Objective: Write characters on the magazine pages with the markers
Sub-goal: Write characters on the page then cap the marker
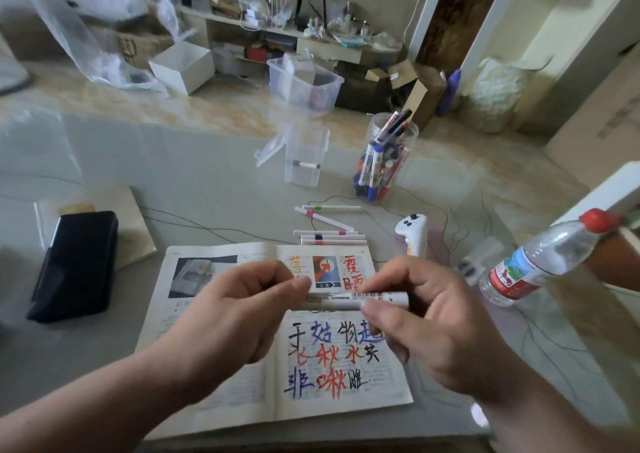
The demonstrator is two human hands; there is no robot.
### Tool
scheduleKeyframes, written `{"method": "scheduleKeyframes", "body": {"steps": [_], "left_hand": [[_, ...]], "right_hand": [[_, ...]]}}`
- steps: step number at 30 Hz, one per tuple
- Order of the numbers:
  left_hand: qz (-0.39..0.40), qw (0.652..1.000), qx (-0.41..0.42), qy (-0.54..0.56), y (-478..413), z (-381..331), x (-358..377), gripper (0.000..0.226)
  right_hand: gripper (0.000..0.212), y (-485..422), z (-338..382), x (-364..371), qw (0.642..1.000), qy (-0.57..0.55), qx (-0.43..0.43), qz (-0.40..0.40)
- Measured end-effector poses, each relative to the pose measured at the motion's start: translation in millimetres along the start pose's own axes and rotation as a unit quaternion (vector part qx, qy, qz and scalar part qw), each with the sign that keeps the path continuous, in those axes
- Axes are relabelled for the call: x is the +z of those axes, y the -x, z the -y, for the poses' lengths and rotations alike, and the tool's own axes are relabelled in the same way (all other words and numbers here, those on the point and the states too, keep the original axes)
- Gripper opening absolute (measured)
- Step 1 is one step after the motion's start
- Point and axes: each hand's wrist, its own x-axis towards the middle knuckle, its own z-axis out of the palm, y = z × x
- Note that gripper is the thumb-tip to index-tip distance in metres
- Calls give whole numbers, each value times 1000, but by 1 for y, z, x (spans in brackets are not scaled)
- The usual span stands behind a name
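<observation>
— Where's the open paper magazine (377, 399)?
— Bottom middle, under both hands. The left hand (239, 314) pinches the white plastic marker (377, 298) by its end, the right hand (436, 324) grips its body, maybe to uncap it. Spares fill the clear jar (388, 154) higher up.

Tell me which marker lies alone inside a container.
The marker in the clear box; the jar holds many, the rest are outside containers.

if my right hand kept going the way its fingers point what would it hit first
Probably the left hand, which pinches the other end of the same marker; the right hand points left along it, though depth is unclear.
</observation>
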Motion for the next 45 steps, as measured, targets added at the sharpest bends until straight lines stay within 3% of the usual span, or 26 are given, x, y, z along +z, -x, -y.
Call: {"method": "scheduleKeyframes", "body": {"steps": [3,5,9,13,16,20,22,25,29,31,35,38,43,45], "left_hand": [[-69,997,7,-18,-5,-8,2,45],[-76,985,27,-152,-7,-13,0,54],[-32,926,81,-368,-7,-18,-11,68],[-31,940,117,-320,-7,-17,-16,61],[-91,928,185,-310,-9,-17,-13,43],[-122,889,245,-368,-9,-17,-10,32],[-109,870,266,-401,-8,-15,-11,22],[-110,859,280,-414,-8,-14,-9,25],[-120,843,325,-412,-12,-19,-5,9],[-128,840,347,-396,-14,-25,-5,12],[-162,876,293,-347,-16,-25,-7,8],[-153,894,235,-350,-22,-19,-12,10],[-135,892,167,-399,-37,-13,-25,16],[-143,886,160,-410,-44,-11,-30,19]], "right_hand": [[11,1,6,9,994,101,-25,26],[12,0,9,12,986,157,-39,31],[9,-5,18,4,989,143,-5,45],[8,-7,20,7,989,130,12,74],[7,-7,15,16,988,139,14,67],[12,-10,13,28,991,-41,118,45],[14,-14,15,30,964,-178,195,32],[13,-18,19,27,942,-235,240,26],[18,-24,22,20,943,-257,211,1],[23,-28,20,15,945,-278,171,-35],[22,-37,13,15,949,-274,86,-128],[14,-41,3,20,965,-204,48,-159],[23,-45,-7,25,985,2,-4,-173],[22,-50,-7,30,983,35,-19,-178]]}}
